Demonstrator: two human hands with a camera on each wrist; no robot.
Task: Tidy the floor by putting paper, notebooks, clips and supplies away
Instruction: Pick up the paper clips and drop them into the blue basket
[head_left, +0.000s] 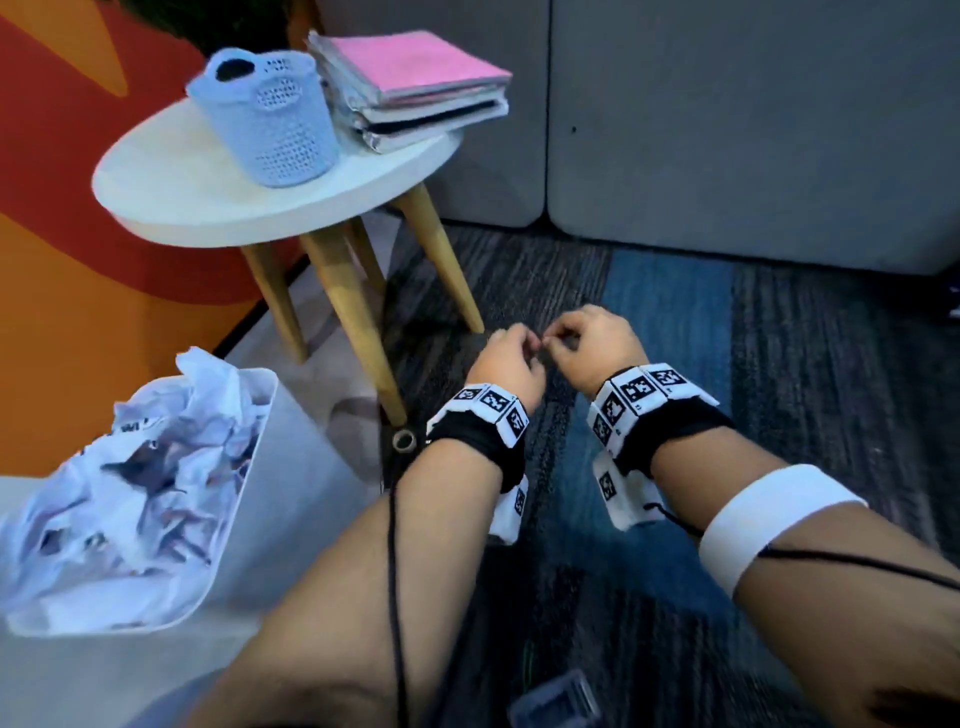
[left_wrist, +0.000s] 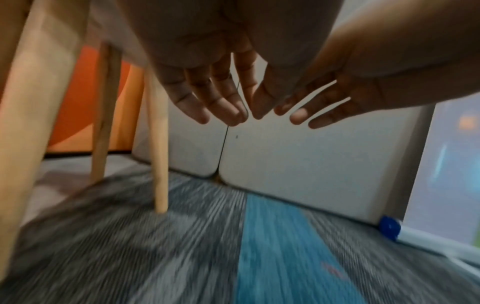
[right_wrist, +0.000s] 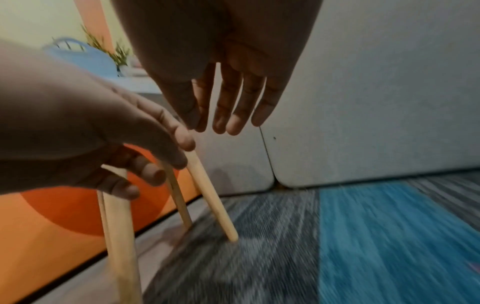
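Note:
Low over the carpet, beside the table's front leg (head_left: 441, 260), my left hand (head_left: 511, 353) and right hand (head_left: 592, 338) hang close together, their fingertips nearly touching. In the left wrist view the left hand's fingers (left_wrist: 221, 102) hang down loosely and nearly straight, with nothing between them. The right hand's fingers (right_wrist: 233, 107) also point down, relaxed and empty. A stack of notebooks (head_left: 415, 88) with a pink cover lies on the round white table (head_left: 182, 182), next to a pale blue mesh basket (head_left: 270, 119). A white bin (head_left: 260, 467) at my left holds crumpled paper (head_left: 140, 483).
Grey padded panels (head_left: 727, 130) close off the far side. The carpet has a blue strip (head_left: 670, 312). A clear plastic box (head_left: 556, 701) lies near me at the bottom edge. A small blue object (left_wrist: 388, 227) sits at the base of the panels. The wall at the left is orange.

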